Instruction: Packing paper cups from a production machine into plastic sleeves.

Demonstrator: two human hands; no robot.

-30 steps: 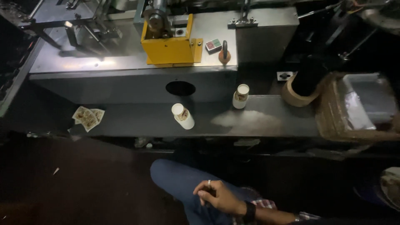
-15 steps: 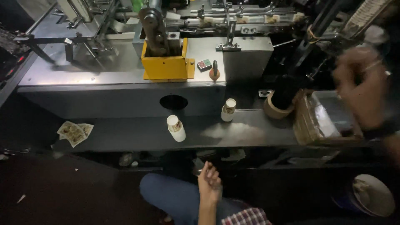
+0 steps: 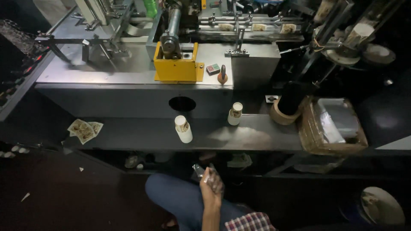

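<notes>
A dim workshop is seen from above. A grey metal machine bench fills the upper part, with a yellow bracket bolted on top and a round hole cut in its front wall. Below it a dark shelf runs across. Two stacks of paper cups are set on the shelf: one stack leaning, near the hole, the other stack upright and further right, well apart. A whitish dusty patch is seen just beside the upright stack. Flat printed paper blanks are lying at the shelf's left end. At the right a cardboard box is lined with clear plastic film; its contents cannot be told. A tape roll is placed touching the box's left side.

One hand is raised low in the frame above a blue-trousered knee; which hand it is cannot be told with certainty, it is taken as the left. Its fingers are curled around a small shiny object, below the shelf edge. The other hand is out of view.
</notes>
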